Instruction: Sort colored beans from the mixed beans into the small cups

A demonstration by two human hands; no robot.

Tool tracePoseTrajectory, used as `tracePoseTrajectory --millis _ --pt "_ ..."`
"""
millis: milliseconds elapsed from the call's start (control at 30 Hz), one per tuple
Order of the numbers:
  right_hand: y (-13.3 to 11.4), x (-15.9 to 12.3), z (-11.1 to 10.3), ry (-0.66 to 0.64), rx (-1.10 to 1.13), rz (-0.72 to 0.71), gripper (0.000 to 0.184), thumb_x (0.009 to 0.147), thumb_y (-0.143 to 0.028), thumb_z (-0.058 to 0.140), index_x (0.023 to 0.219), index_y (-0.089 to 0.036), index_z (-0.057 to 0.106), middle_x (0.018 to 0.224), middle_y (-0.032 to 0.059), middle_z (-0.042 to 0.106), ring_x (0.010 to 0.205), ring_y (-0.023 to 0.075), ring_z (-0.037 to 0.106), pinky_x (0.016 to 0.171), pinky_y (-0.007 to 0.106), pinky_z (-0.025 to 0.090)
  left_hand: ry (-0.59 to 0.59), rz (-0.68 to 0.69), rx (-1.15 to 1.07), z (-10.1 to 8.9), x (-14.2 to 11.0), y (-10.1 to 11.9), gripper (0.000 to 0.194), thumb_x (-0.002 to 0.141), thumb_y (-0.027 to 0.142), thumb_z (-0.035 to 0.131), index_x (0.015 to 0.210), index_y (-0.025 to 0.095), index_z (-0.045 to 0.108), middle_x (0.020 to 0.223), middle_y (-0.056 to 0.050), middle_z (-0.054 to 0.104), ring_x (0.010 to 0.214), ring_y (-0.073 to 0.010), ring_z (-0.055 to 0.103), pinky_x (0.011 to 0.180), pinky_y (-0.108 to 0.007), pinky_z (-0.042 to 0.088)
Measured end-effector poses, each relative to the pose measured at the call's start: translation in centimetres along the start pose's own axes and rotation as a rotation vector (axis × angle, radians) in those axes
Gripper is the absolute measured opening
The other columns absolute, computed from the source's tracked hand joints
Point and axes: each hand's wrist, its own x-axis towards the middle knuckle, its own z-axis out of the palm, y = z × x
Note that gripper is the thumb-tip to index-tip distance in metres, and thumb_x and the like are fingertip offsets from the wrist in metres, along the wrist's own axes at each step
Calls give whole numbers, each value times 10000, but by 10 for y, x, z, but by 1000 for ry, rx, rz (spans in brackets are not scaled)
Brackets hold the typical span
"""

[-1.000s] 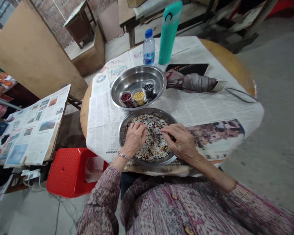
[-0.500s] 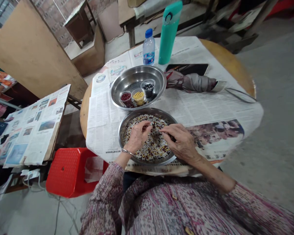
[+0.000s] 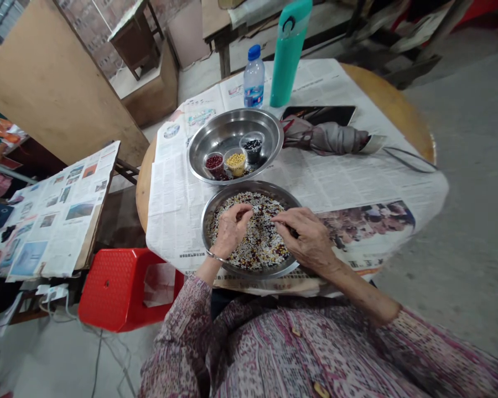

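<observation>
A steel basin [image 3: 269,273] close to my body holds a mix of white grains and red, yellow and black beans [image 3: 259,237]. Over its left side is my left hand [image 3: 231,232], thumb and curled fingers drawn together. My right hand [image 3: 309,239] hangs over the right rim, its thumb and index finger pinched. Whatever either hand holds is too small or hidden to make out. Behind, a second steel basin [image 3: 205,138] contains clear cups of red beans [image 3: 214,162], yellow beans [image 3: 235,161] and black beans [image 3: 253,146]. A few loose beans lie beside the cups.
Newspaper [image 3: 170,204] covers the round table. Toward the back stand a water bottle [image 3: 254,77] and a teal flask [image 3: 289,58]. A dark phone or tablet [image 3: 336,114] and a folded grey umbrella [image 3: 327,138] lie at right. A red stool [image 3: 112,287] is at left.
My left hand has drawn back slightly to the left, widening the gap between the hands. The right hand has hardly moved, and the view has shifted a little.
</observation>
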Motion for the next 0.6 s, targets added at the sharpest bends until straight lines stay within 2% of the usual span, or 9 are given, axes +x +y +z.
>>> tracePoseTrajectory --millis 200,267,333,400,467,600 --pt "2 0 0 -6 11 -8 159 893 -178 555 951 -225 696 893 60 718 898 243 629 833 418 525 -2 37 55 -2 -2 -2 118 872 100 587 905 164 681 791 -5 700 717 -119 634 722 -246 517" --pt "2 -1 1 -1 7 -24 158 892 -170 558 962 -217 692 897 64 717 900 243 625 831 415 523 1 102 142 -3 -3 0 129 887 91 569 919 163 671 820 -17 698 750 -129 636 760 -266 526" --pt "2 -1 1 -2 9 -29 159 893 -165 558 968 -215 689 898 65 715 898 242 622 835 415 518 -12 182 304 -5 -4 3 148 898 96 560 976 170 661 910 -41 695 871 -162 638 866 -323 525" --pt "2 -1 1 -6 13 -21 163 894 -167 554 967 -223 688 895 60 714 899 240 621 841 412 513 -56 243 493 -6 -5 7 181 886 142 609 1056 189 650 1029 -62 669 1013 -207 604 957 -386 500" --pt "2 -1 1 -2 14 -11 166 894 -172 551 963 -232 690 888 55 712 898 238 623 843 410 509 -131 262 614 -5 -7 10 212 876 185 643 1087 206 647 1076 -64 638 1066 -227 576 978 -398 494" --pt "1 -1 2 2 17 0 165 891 -176 552 954 -237 693 878 51 712 885 238 623 831 413 514 -251 264 627 0 -11 12 186 943 134 499 998 204 662 976 -45 636 948 -183 609 900 -326 527"
